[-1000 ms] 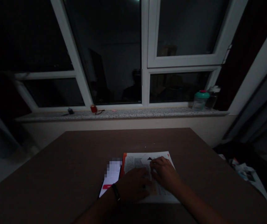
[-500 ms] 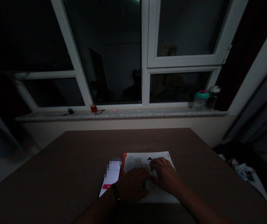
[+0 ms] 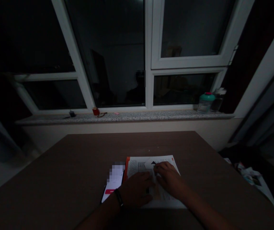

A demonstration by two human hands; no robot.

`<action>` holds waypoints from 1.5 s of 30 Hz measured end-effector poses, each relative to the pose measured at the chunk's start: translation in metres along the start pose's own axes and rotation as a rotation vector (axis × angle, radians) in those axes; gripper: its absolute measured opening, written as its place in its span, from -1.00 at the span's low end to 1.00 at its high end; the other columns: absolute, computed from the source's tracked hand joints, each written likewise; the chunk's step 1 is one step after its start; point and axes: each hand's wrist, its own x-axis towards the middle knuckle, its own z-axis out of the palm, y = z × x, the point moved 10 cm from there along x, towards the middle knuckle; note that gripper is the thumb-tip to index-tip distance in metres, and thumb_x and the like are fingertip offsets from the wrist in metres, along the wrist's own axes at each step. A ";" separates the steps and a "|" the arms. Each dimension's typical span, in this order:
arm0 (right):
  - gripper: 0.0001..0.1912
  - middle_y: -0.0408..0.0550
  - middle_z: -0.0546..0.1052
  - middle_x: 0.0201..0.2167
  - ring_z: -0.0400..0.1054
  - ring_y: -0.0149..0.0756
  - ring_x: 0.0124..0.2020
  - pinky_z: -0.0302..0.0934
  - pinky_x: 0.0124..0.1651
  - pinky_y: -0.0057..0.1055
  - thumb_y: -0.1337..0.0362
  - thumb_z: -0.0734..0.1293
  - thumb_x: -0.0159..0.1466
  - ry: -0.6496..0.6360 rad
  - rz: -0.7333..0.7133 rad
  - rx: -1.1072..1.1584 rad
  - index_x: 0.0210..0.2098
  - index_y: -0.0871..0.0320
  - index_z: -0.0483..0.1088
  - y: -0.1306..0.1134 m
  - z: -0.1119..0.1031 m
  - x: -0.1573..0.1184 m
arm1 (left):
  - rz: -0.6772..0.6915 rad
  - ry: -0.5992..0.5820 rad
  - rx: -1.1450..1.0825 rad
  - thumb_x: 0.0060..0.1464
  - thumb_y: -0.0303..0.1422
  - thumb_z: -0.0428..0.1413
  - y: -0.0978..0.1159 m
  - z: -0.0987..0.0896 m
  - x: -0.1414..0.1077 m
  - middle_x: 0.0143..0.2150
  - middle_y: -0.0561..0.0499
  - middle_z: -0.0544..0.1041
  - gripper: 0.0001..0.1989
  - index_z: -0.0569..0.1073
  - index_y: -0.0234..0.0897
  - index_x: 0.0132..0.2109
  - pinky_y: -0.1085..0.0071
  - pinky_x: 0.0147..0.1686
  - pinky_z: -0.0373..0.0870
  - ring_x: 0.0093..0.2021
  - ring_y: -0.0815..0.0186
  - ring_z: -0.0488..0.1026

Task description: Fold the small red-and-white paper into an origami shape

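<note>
A booklet [image 3: 161, 159] with printed white pages and an orange left edge lies on the brown table. My left hand [image 3: 138, 188] rests palm down across its left and middle part, fingers stretched out and thumb apart; a dark band is on that wrist. My right hand [image 3: 169, 179] lies on the booklet's right side, fingers loosely bent and fingertips touching the page. By those fingertips is a pale angular shape [image 3: 148, 164] with a dark triangle; I cannot tell whether it is printed or loose paper. A lit phone [image 3: 115, 182] lies left of the booklet, partly behind my left forearm.
Beyond the table [image 3: 91, 150], a speckled windowsill [image 3: 132, 117] holds a red jar [image 3: 95, 111], a small dark bottle [image 3: 72, 113], a teal-lidded cup [image 3: 205, 103] and a clear bottle [image 3: 218, 100]. Papers [image 3: 253, 179] lie beside the table at right.
My right hand has shifted slightly on the page, its thumb now drawn in closer to the fingers. My left hand stays nearly still; booklet and phone have not moved.
</note>
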 end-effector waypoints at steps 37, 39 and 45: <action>-0.66 -0.04 0.46 0.04 0.20 -0.13 0.08 0.08 0.18 -0.20 0.37 0.27 0.28 0.019 -0.013 -0.059 0.03 0.05 0.42 -0.001 0.004 0.001 | -0.047 0.028 -0.006 0.10 -0.27 0.22 -0.003 -0.003 0.000 0.31 -0.13 0.22 -0.51 0.34 -0.16 0.17 0.05 0.24 0.10 0.29 0.00 0.14; -0.66 -0.03 0.46 0.04 0.20 -0.12 0.08 0.09 0.17 -0.21 0.37 0.26 0.28 0.019 -0.024 -0.041 0.04 0.06 0.41 -0.002 0.003 0.000 | -0.029 0.032 -0.014 0.09 -0.26 0.23 -0.002 -0.002 0.000 0.32 -0.13 0.22 -0.48 0.32 -0.15 0.18 0.06 0.26 0.07 0.31 0.02 0.13; -0.67 -0.03 0.46 0.01 0.21 -0.11 0.06 0.11 0.15 -0.19 0.38 0.27 0.27 0.006 -0.040 -0.041 0.02 0.06 0.42 -0.005 0.004 -0.002 | 0.002 0.023 -0.057 0.11 -0.24 0.20 0.001 -0.003 0.001 0.24 -0.09 0.33 -0.53 0.33 -0.13 0.16 0.10 0.22 0.12 0.23 0.03 0.24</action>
